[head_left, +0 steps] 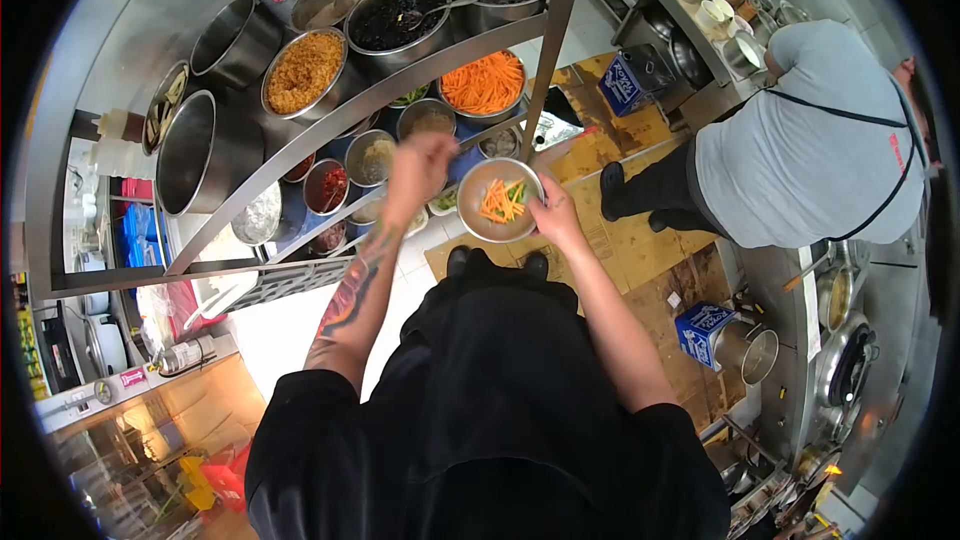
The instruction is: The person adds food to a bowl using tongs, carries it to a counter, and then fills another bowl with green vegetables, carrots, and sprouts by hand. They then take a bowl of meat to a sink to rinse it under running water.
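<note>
My right hand (556, 212) grips the rim of a small steel bowl (472, 216), with the thumb at its edge. Inside the bowl lie orange carrot strips (503, 202) with some green vegetable pieces. Left of the bowl, my left hand (427, 162) is raised over the lower shelf's containers, its fingers bunched together; what they may hold is too blurred to make out. Nearest to it are a steel container (425, 112) and a tub of pale shreds (377, 160). A large bowl of shredded carrot (483, 83) stands just beyond, and a tub of red pieces (325, 186) is further left.
A metal shelf rail (400, 90) runs above the lower containers. On the upper shelf stand a bowl of orange-brown crumbs (306, 72), dark-filled bowls (398, 28) and a steel pot (210, 152). A co-worker in grey (810, 140) stands to the right, at a counter.
</note>
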`<state>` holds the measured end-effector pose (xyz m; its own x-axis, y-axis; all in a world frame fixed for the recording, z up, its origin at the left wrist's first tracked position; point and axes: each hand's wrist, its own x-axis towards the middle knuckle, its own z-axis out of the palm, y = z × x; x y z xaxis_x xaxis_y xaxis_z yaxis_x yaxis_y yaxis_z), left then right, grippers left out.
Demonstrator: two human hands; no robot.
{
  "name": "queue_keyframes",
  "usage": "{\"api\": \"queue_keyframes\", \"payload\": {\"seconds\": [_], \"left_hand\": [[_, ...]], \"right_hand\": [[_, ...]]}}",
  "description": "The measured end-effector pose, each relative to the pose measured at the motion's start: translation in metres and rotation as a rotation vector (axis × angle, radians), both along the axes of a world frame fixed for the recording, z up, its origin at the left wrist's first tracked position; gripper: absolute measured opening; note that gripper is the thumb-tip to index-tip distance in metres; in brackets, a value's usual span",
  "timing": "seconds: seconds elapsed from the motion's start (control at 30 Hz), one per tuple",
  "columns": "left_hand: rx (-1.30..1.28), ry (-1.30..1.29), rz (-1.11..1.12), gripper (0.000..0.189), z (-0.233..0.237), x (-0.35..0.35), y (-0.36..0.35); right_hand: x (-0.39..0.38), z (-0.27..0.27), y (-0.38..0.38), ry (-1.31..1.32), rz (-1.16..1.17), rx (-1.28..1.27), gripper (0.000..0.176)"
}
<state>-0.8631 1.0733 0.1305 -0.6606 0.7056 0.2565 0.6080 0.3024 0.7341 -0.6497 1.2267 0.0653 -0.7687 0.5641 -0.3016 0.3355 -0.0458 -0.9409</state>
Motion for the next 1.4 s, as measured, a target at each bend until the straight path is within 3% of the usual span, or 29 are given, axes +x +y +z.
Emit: {"api": "queue_keyframes", "payload": {"seconds": [0.07,0.13,0.2,0.3,0.43,0.5,0.57,0.8,0.87,1.1,1.17,1.3,1.37,1.4], "left_hand": [[-0.132,0.040,0.119,0.015,-0.029,-0.056,-0.007],[-0.264,0.163,0.044,0.021,-0.035,-0.085,0.001],[-0.520,0.351,-0.173,0.026,-0.033,-0.090,0.017],[-0.655,0.482,-0.329,0.026,-0.052,-0.103,0.039],[-0.541,0.472,-0.320,0.020,-0.073,-0.105,0.045],[-0.628,0.294,-0.322,0.019,-0.073,-0.106,0.043],[-0.585,0.281,-0.286,0.017,-0.071,-0.109,0.035],[-0.423,0.122,-0.111,0.021,-0.029,-0.103,0.011],[-0.273,-0.045,0.007,0.020,-0.015,-0.094,0.007],[-0.362,0.247,-0.029,0.021,-0.044,-0.097,-0.004],[-0.155,-0.125,0.087,0.022,-0.049,-0.095,-0.005],[-0.198,-0.030,0.097,0.019,-0.050,-0.092,-0.008],[0.100,-0.409,0.040,0.018,-0.047,-0.090,-0.008],[0.099,-0.409,0.034,0.018,-0.038,-0.085,-0.008]], "right_hand": [[0.010,-0.013,-0.007,-0.040,-0.006,-0.029,0.051],[0.012,-0.023,-0.008,-0.080,-0.001,-0.052,0.050],[0.009,-0.028,-0.010,-0.060,0.012,-0.040,0.048],[-0.001,0.003,-0.015,-0.037,0.015,-0.022,0.047],[-0.005,0.000,-0.015,-0.064,0.017,0.012,0.043],[-0.004,0.002,-0.016,-0.057,0.018,0.024,0.043],[-0.003,0.002,-0.017,-0.050,0.017,0.034,0.044],[-0.013,-0.003,-0.010,-0.050,0.012,0.050,0.044],[-0.019,0.000,-0.009,-0.064,0.010,0.061,0.043],[-0.041,0.011,-0.004,-0.018,0.013,0.086,0.039],[-0.042,0.005,-0.005,-0.012,-0.002,0.072,0.038],[-0.050,0.005,-0.004,-0.011,-0.008,0.076,0.038],[-0.053,0.009,-0.007,-0.019,-0.023,0.075,0.039],[-0.055,0.012,-0.008,0.006,-0.050,0.057,0.040]]}}
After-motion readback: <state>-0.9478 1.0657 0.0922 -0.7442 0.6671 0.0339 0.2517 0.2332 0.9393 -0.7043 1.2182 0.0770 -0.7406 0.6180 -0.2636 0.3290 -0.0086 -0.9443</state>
